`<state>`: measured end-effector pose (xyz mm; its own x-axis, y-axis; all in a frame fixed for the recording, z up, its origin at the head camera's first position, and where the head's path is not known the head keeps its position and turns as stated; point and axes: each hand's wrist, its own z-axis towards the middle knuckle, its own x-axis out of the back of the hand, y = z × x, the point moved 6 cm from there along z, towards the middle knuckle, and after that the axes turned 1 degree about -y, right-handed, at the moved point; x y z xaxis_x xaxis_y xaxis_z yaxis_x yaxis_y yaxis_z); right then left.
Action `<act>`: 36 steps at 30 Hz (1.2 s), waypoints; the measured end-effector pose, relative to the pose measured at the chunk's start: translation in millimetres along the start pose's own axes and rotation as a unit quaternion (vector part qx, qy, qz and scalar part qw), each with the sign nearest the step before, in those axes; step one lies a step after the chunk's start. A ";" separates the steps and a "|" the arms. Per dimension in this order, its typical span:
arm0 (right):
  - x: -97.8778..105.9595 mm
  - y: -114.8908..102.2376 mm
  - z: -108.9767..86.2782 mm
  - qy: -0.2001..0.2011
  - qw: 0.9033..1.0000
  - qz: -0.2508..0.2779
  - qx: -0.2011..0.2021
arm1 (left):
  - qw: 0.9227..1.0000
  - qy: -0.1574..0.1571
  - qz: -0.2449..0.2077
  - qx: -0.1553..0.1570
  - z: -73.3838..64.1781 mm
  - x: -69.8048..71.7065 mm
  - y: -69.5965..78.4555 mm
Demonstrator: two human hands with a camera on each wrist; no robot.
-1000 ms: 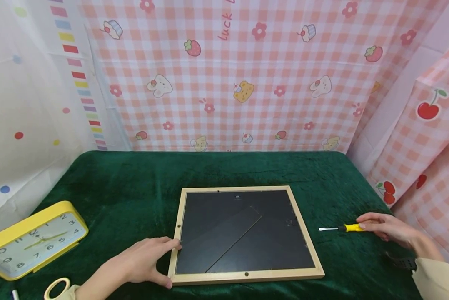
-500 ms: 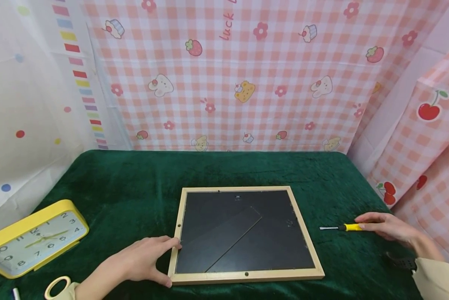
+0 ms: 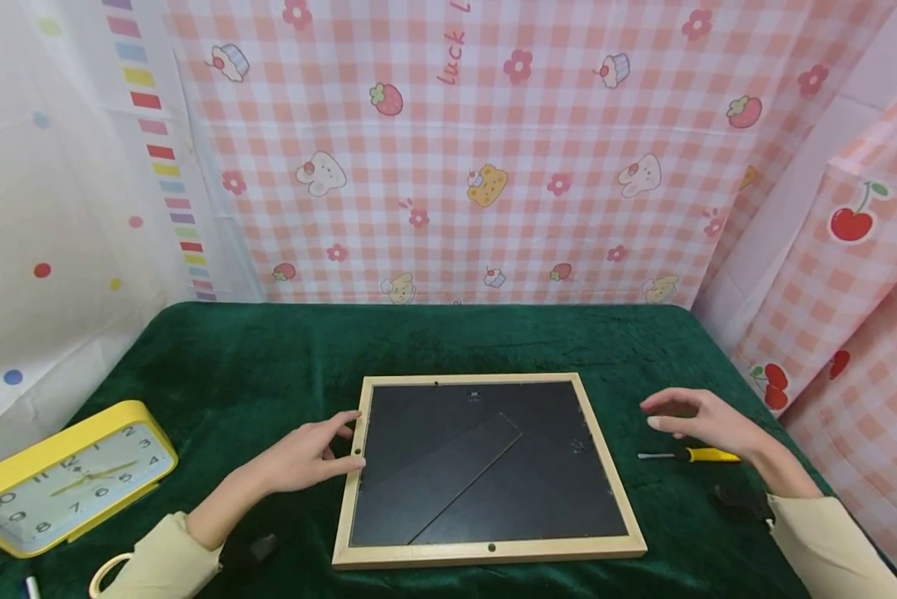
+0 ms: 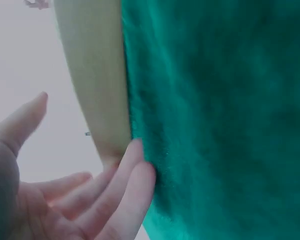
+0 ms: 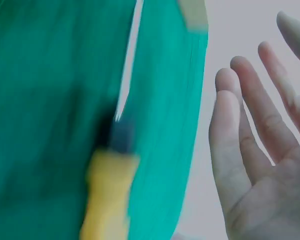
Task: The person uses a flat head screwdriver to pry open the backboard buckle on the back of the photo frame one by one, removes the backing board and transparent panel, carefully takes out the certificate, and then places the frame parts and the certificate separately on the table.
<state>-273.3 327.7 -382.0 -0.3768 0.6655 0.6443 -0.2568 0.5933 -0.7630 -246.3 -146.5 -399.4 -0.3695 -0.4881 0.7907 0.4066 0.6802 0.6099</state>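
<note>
A picture frame (image 3: 561,549) of light wood lies back up on the green cloth, its black backing (image 3: 486,466) showing a diagonal slot. At the frame's left side is my left hand (image 3: 294,457), with loose fingertips at the wooden edge. In the left wrist view its fingers (image 4: 132,195) lie along the frame's side (image 4: 92,75). My right hand (image 3: 711,418) hovers right of the frame, fingers spread and holding nothing. Just below it a flat-tipped screwdriver (image 3: 711,455) with a yellow and black handle lies on the cloth, tip pointing left; the right wrist view shows its handle (image 5: 110,190) blurred.
A yellow-rimmed clock (image 3: 74,482) sits tilted at the left. Near the front left are a pale yellow ring (image 3: 104,574), partly hidden by the sleeve, and a white pen-like stick (image 3: 32,587). A pink checked curtain (image 3: 448,166) hangs behind the table.
My right hand has let go of the screwdriver and risen up and left, leaving it on the cloth. My left hand has slid upward along the frame's left edge from the lower corner.
</note>
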 end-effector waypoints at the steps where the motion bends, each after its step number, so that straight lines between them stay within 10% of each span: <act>1: -7.1 -8.4 6.9 -0.007 1.000 -0.004 0.017 | 1.000 0.011 0.006 0.003 5.0 1.3 -2.0; 9: -70.0 -74.5 55.6 -0.094 0.989 -0.044 0.103 | 0.999 0.030 -0.004 0.044 40.1 7.2 -16.5; 16: -116.6 -110.1 80.8 -0.157 0.965 -0.132 0.163 | 0.999 0.017 -0.020 0.019 50.5 9.3 -15.4; 24: -142.5 -117.5 93.9 -0.180 0.942 -0.226 0.171 | 0.998 0.010 -0.064 0.011 50.6 7.5 -11.7; 36: -149.3 -118.7 94.5 -0.164 0.941 -0.247 0.160 | 0.998 0.018 -0.064 0.003 43.7 4.0 -6.6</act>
<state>-270.7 115.1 -392.6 -0.3827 0.1372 0.9136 -0.7085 0.5910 -0.3855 -287.0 -129.1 -402.7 -0.3877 -0.5901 0.7081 0.3530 0.6146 0.7054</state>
